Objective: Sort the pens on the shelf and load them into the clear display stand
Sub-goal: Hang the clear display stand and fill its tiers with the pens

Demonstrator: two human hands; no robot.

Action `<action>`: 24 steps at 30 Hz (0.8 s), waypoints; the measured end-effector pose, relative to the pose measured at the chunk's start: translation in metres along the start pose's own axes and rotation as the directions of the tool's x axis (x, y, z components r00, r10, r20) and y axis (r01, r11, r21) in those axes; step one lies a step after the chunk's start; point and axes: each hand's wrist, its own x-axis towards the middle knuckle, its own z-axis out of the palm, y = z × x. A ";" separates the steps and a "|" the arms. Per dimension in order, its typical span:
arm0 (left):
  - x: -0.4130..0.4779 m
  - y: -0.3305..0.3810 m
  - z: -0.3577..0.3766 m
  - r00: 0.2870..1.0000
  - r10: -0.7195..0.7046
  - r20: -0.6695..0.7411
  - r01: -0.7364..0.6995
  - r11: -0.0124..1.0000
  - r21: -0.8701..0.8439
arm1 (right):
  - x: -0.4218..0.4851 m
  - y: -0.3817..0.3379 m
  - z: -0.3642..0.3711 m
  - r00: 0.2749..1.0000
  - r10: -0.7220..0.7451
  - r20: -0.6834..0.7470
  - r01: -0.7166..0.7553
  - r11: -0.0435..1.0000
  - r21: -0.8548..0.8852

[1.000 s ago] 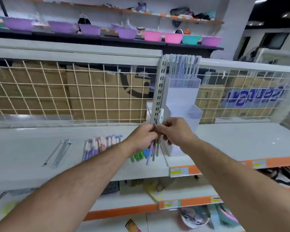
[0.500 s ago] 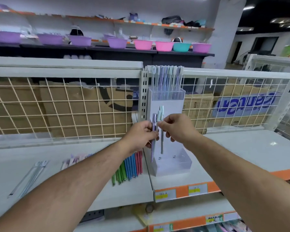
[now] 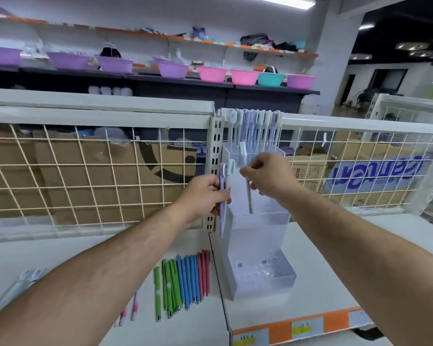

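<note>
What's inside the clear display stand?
In the display stand, a top-tier row of pastel pens, lower ends partly hidden behind the right hand, which holds another pen over the middle tier.

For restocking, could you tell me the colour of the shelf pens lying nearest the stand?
The pens are red, head view.

Large blue lettering on a cardboard box at right cannot be made out; the shelf-edge price tags are too blurred.
</note>
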 end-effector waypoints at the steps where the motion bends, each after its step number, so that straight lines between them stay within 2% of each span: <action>1: 0.003 0.000 -0.002 1.000 0.002 -0.020 -0.002 1.000 0.008 | 0.008 -0.005 -0.002 1.000 -0.027 -0.009 0.027 0.999 0.030; 5: 0.009 0.003 -0.007 0.997 -0.018 -0.080 0.019 1.000 0.006 | 0.040 -0.030 -0.013 0.987 -0.124 -0.105 0.135 0.985 0.103; 9: 0.014 0.006 -0.008 0.993 -0.027 -0.119 0.030 0.999 0.025 | 0.066 -0.048 -0.021 0.958 -0.214 -0.192 0.234 0.968 0.090; 13: 0.019 0.007 -0.007 0.985 -0.041 -0.170 0.052 0.997 0.062 | 0.083 -0.049 -0.021 0.948 -0.222 -0.228 0.254 0.960 0.119; 20: 0.023 0.006 -0.006 0.979 -0.040 -0.199 0.054 0.996 0.070 | 0.095 -0.046 -0.011 0.959 -0.225 -0.172 0.250 0.957 0.147; 24: 0.025 0.005 -0.004 0.975 -0.045 -0.219 0.064 0.995 0.079 | 0.095 -0.039 -0.003 0.966 -0.241 -0.098 0.247 0.967 0.054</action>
